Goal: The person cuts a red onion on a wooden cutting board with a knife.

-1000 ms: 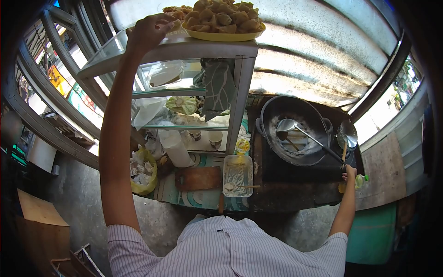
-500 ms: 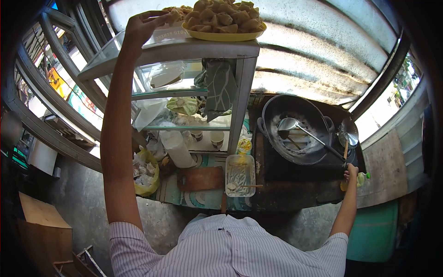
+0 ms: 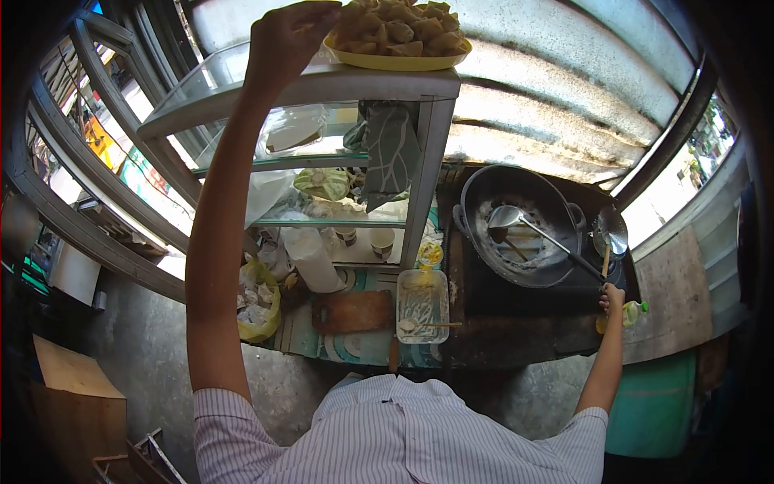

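My left hand [image 3: 290, 39] is raised at the left edge of a yellow plate [image 3: 395, 61] on top of the glass-sided cabinet [image 3: 363, 83]. Folded, pale-brown pieces of food [image 3: 399, 31] are heaped on the plate. Its fingers bend together towards the heap; their tips are dark and cut by the frame's top, so anything in them is hidden. Low on the right, my right hand [image 3: 613, 298] is closed round the black handle of a metal wok spatula [image 3: 548, 236]. The spatula's head rests inside a large dark wok [image 3: 476, 198] on the stove.
A skimmer [image 3: 610, 230] lies right of the wok, near a green-capped bottle [image 3: 634, 313]. Left of the stove are a clear plastic tub [image 3: 423, 306], a wooden board [image 3: 352, 312] and a yellow bag [image 3: 260, 319]. Cups [image 3: 381, 242] stand under the cabinet's shelves.
My left hand has moved right and slightly up, away from the food behind the plate to the plate's left edge. My right hand has barely shifted, still on the spatula.
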Tool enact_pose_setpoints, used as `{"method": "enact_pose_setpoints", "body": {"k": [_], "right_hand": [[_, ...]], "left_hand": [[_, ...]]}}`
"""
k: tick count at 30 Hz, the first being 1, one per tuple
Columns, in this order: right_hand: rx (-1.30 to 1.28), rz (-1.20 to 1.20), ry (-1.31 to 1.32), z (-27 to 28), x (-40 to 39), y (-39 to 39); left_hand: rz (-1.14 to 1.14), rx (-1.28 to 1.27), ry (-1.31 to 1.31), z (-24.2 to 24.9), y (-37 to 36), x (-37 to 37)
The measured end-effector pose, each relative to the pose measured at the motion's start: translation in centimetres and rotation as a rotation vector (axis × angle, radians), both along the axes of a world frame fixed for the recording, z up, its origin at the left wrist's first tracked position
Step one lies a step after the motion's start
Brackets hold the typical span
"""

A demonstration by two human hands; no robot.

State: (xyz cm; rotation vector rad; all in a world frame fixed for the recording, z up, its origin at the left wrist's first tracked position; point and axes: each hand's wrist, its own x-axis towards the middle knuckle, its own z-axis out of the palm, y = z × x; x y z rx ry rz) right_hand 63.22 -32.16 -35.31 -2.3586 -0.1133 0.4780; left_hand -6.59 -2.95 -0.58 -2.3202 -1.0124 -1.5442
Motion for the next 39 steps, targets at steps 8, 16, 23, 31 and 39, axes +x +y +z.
{"method": "enact_pose_setpoints", "body": {"k": [8,16,23,31,39], "right_hand": [[0.123,-0.011,-0.089,-1.5,1.7,-0.2],[-0.319,-0.104,-0.547,-1.6,1.7,0.1],[0.484,0.233,-1.218,7.7,-13.1,2.5],[0.851,1.321,-0.884,9.0,-43.0,-0.2],[0.742,1.945,-0.588,-3.5,-52.5,0.4]], "left_hand": [[-0.107,-0.096,-0.078,-0.1,-1.8,0.8],[-0.210,-0.051,-0.341,-1.2,-0.9,0.5],[-0.224,0.044,-0.655,-4.1,-8.6,0.4],[-0.313,-0.881,-0.779,-23.9,-22.4,5.0],[-0.810,-1.672,-1.836,-32.4,-29.8,2.5]]}}
